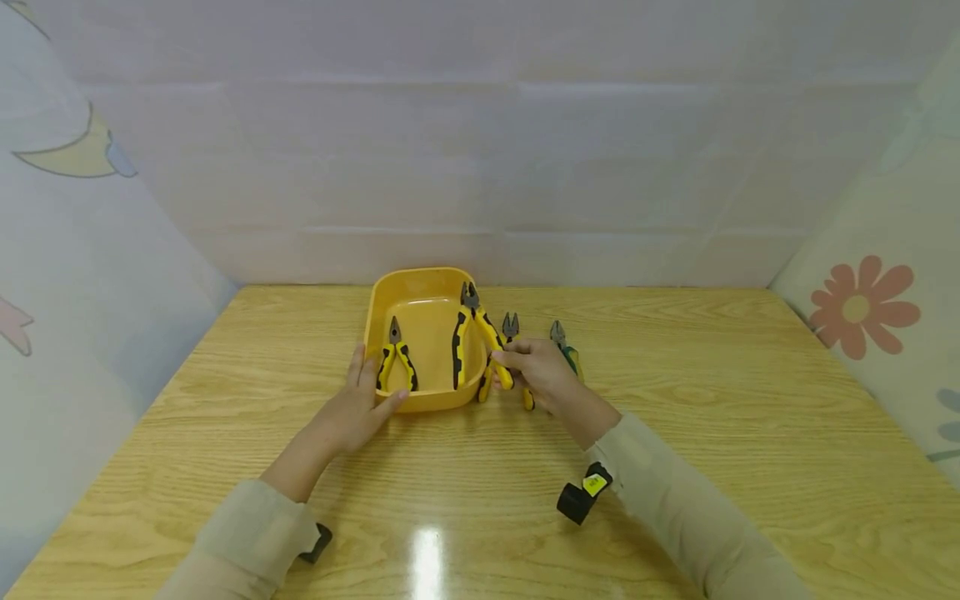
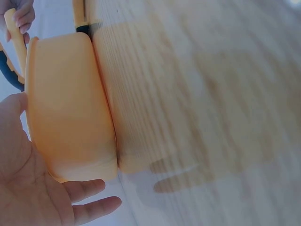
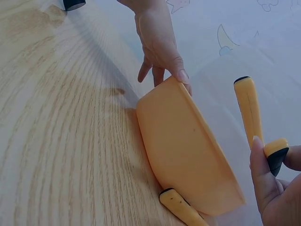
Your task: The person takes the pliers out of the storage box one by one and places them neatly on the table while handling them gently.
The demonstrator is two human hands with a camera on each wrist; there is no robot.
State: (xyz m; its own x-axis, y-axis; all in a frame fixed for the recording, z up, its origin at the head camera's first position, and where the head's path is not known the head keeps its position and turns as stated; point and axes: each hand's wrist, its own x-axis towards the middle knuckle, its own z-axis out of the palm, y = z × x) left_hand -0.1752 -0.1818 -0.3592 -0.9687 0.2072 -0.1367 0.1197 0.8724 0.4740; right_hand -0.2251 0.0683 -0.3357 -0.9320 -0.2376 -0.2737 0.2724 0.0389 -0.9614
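My right hand (image 1: 542, 372) pinches one handle of yellow-and-black pliers (image 1: 460, 350), whose handles are spread apart. Their dark head is above the right side of a yellow plastic bin (image 1: 431, 402). Around the bin's near left corner lies my left hand (image 1: 349, 417), the thumb against its front and the other fingers extended along its side. In the left wrist view, two fingers (image 2: 96, 209) are straight and apart from the wall. Long-nose pliers (image 1: 395, 354) with yellow-and-black handles are in the bin's left part.
Right of the bin, another pair of pliers (image 1: 511, 327) lies on the wooden table (image 1: 712, 400), partly hidden by my right hand. Farther right are green-handled pliers (image 1: 558, 335). A pale wall covering (image 1: 525, 167) stands behind the table.
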